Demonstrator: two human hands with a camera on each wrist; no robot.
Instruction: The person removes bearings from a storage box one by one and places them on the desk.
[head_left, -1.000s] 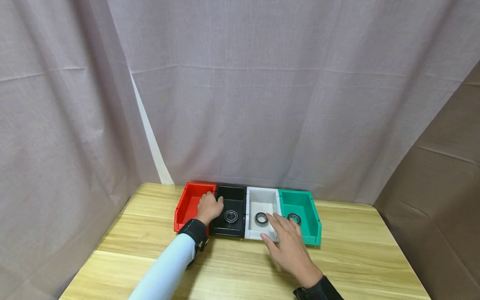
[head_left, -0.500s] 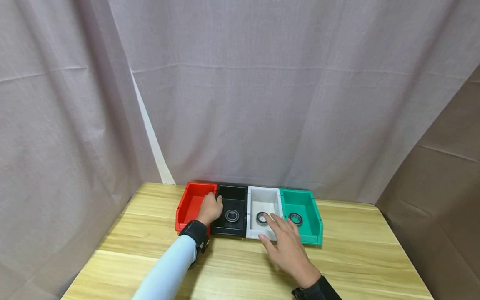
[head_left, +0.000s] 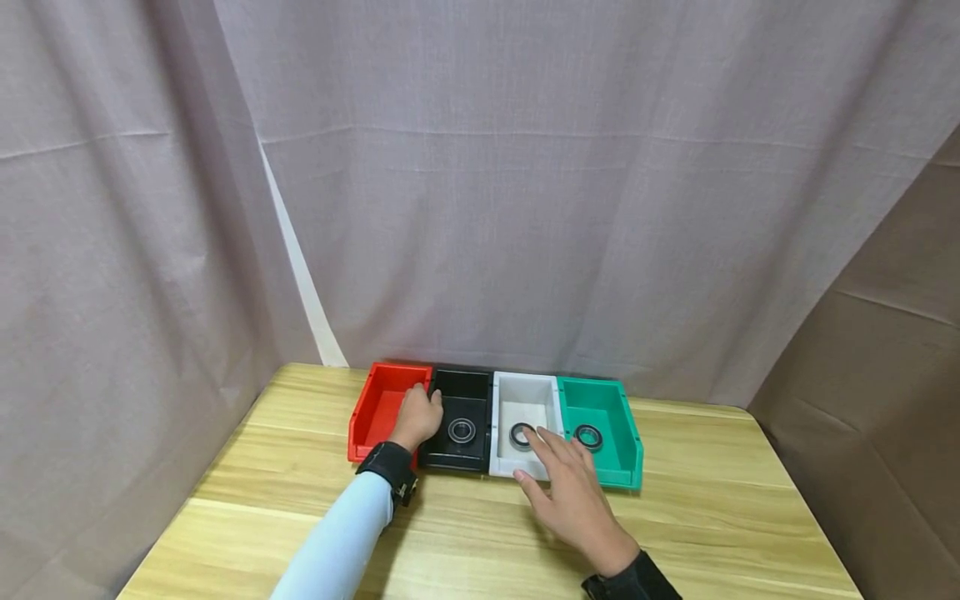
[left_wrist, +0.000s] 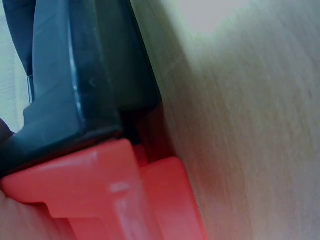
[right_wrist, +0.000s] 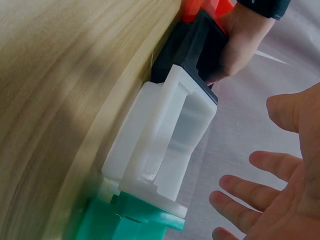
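Table of pale wood [head_left: 712,500] lies before me in the head view, a curtain [head_left: 480,183] up at 12 o'clock. Running from 9 towards 3 o'clock, side by side, sit a red bin [head_left: 382,404], a black bin [head_left: 462,387], a white bin [head_left: 525,387] and a green bin [head_left: 596,396]. My left hand [head_left: 416,418], at 7 o'clock, straddles the walls where red meets black, thumb on the black side; its fingertips are hidden, so I cannot tell whether they grip anything. A first ring [head_left: 461,431] lies in the black bin, at my left hand's 3 o'clock. My right hand [head_left: 573,500], at 5 o'clock, is spread wide and holds nothing; a second ring [head_left: 517,437], in the white bin, lies at its 10 to 11, and a third ring [head_left: 588,437], in the green bin, near its 12.

In the left wrist view, the black bin is at 10 o'clock, the red bin at 7, with part of my left hand against it at 8.

In the right wrist view, my right hand is at 4 o'clock, fingers well apart; my left hand appears between 1 and 2, by the black bin.
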